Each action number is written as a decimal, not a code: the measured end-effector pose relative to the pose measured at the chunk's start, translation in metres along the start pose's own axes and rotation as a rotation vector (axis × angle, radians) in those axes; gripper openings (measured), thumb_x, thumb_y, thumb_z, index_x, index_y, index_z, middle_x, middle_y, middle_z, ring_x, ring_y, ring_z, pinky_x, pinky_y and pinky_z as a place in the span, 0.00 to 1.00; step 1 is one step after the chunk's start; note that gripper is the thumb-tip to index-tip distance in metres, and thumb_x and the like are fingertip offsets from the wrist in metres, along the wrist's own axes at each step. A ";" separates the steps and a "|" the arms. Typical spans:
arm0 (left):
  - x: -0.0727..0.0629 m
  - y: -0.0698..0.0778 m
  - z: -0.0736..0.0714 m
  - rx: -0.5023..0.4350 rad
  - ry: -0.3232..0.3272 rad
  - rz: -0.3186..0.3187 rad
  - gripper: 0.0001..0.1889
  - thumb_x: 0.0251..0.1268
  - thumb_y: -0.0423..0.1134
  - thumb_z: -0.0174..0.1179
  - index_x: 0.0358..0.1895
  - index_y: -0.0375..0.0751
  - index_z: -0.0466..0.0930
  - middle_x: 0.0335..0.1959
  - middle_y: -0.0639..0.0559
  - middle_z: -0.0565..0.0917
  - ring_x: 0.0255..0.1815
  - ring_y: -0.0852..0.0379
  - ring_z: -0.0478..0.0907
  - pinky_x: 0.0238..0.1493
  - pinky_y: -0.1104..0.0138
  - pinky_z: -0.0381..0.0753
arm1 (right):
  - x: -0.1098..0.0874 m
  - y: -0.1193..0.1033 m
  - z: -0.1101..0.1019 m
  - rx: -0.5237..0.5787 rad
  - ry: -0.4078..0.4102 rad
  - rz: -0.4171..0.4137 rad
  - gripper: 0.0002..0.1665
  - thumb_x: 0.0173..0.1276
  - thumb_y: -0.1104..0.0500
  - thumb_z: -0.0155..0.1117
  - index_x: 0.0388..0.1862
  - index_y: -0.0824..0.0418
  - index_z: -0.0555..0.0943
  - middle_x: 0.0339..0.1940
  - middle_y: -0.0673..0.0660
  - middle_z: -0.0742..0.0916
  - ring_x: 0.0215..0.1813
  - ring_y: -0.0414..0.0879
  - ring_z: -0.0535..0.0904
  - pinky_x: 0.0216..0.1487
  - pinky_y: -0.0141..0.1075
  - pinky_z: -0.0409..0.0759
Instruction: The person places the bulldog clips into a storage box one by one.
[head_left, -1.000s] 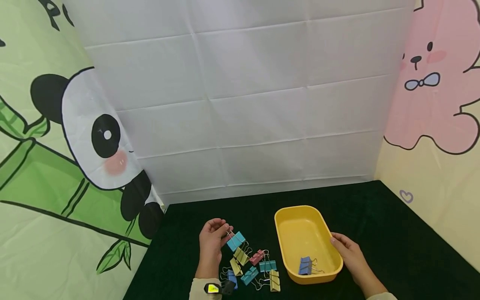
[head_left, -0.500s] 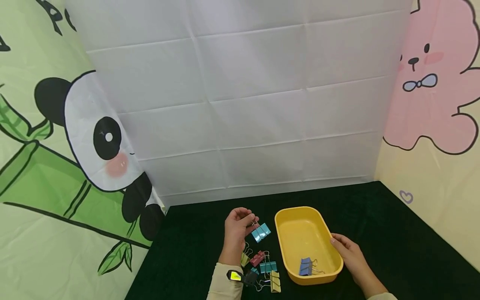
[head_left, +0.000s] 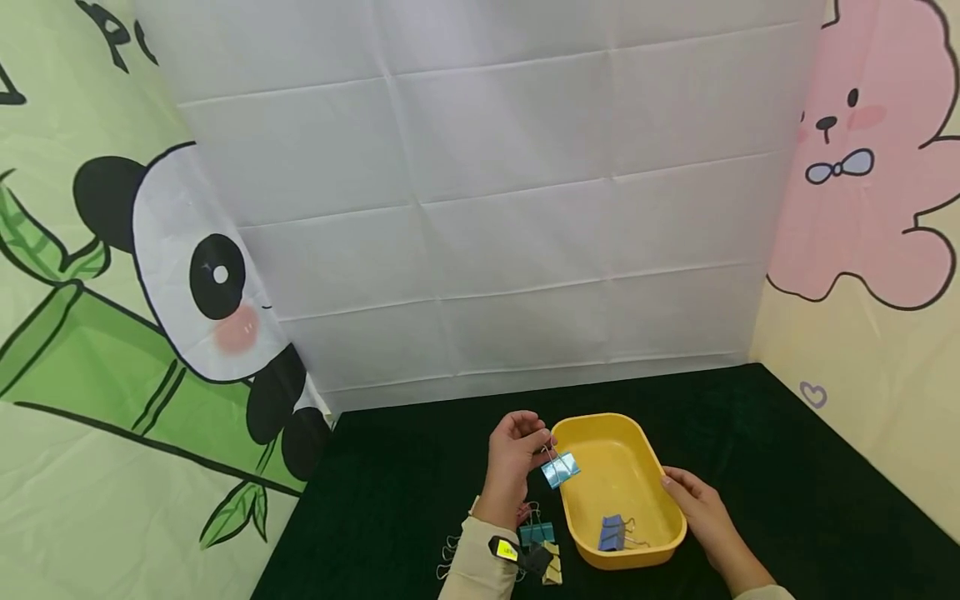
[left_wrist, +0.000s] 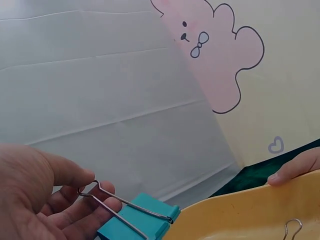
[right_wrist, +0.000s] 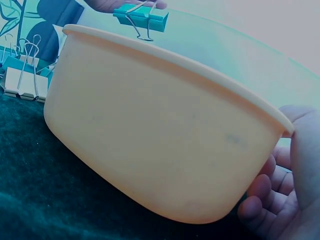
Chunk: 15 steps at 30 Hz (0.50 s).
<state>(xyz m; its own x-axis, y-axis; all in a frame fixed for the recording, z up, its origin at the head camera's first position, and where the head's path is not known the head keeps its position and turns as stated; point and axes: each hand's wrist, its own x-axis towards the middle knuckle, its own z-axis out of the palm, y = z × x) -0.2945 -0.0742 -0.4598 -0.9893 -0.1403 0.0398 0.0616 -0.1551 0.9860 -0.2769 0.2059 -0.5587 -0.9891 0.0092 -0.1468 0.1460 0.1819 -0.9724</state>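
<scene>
My left hand (head_left: 513, 471) pinches a turquoise binder clip (head_left: 561, 471) by its wire handle. The clip hangs over the left rim of a yellow plastic tray (head_left: 607, 458); in the left wrist view its turquoise body (left_wrist: 145, 215) points away from the fingertips. My right hand (head_left: 699, 504) grips the tray's right side, its thumb over the rim and its fingers curled against the outer wall, as the right wrist view shows. Inside the tray, toward the near end, lies one blue binder clip (head_left: 612, 533).
Left of the tray several binder clips lie on the dark green cloth (head_left: 397, 467), among them a teal clip (head_left: 537, 534) and a pale yellow clip (head_left: 552, 563). My left forearm hides part of the pile. A white sheet (head_left: 517, 208) hangs behind.
My left hand has carried the turquoise binder clip up and right, from the pile to the tray's left rim. The right hand and the tray have stayed in place.
</scene>
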 end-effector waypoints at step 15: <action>-0.004 -0.006 0.017 0.018 -0.094 -0.023 0.16 0.63 0.26 0.66 0.53 0.37 0.77 0.44 0.43 0.82 0.37 0.53 0.87 0.44 0.56 0.88 | 0.000 0.001 0.002 0.001 0.013 -0.017 0.40 0.78 0.39 0.53 0.72 0.69 0.67 0.66 0.71 0.77 0.50 0.49 0.83 0.46 0.40 0.86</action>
<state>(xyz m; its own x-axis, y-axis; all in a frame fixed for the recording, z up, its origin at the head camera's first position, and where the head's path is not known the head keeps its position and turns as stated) -0.2928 -0.0557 -0.4628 -0.9985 -0.0443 0.0317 0.0376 -0.1398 0.9895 -0.2766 0.2043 -0.5600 -0.9916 0.0191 -0.1278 0.1291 0.1815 -0.9749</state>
